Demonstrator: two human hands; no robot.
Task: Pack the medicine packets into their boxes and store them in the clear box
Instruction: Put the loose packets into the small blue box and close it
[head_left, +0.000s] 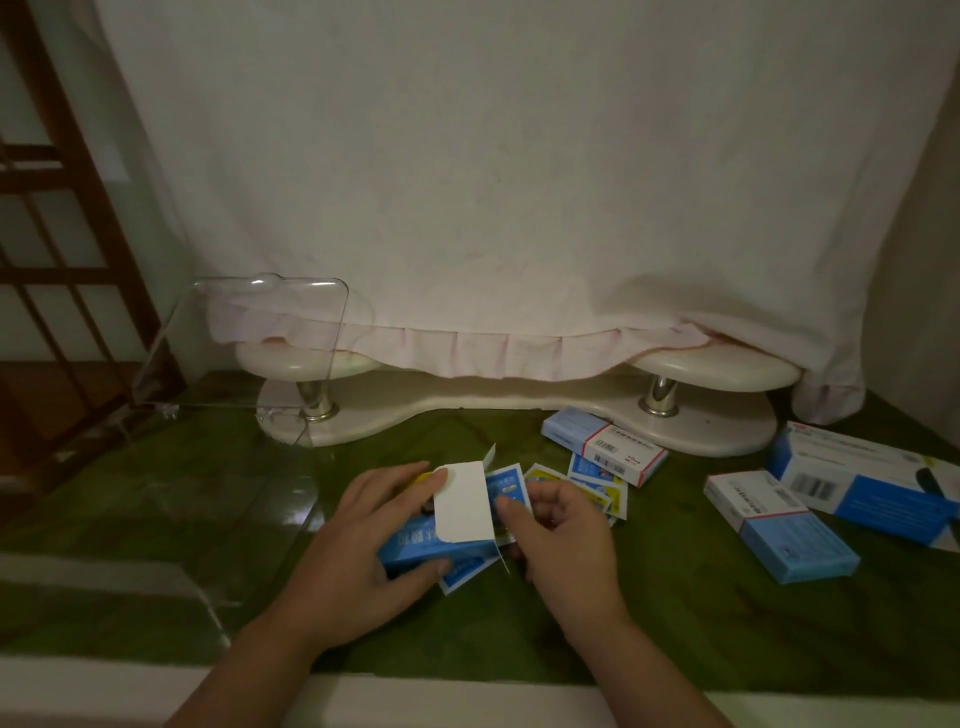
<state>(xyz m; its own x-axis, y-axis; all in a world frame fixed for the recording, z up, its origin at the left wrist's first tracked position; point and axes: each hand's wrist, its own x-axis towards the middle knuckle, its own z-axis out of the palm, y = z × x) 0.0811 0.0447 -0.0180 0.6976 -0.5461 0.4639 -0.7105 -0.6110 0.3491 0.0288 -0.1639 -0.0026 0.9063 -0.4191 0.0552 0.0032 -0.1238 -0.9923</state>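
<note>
My left hand (358, 540) grips a blue medicine box (426, 548) at the middle of the table, its white end flap (462, 501) standing open. My right hand (561, 535) pinches a blue and white medicine packet (509, 488) at the box's open end. More blue and yellow packets (597, 480) lie just behind my right hand. Another packet (462, 571) pokes out under the box. The clear box (156, 478) sits at the left, with its lid (249, 343) tilted up.
Three closed blue and white medicine boxes lie to the right: one (605, 444) near the white stand (519, 405), one (779, 525) further right, a larger one (862, 480) at the edge. A white cloth (493, 182) hangs behind. The tabletop (675, 613) is green.
</note>
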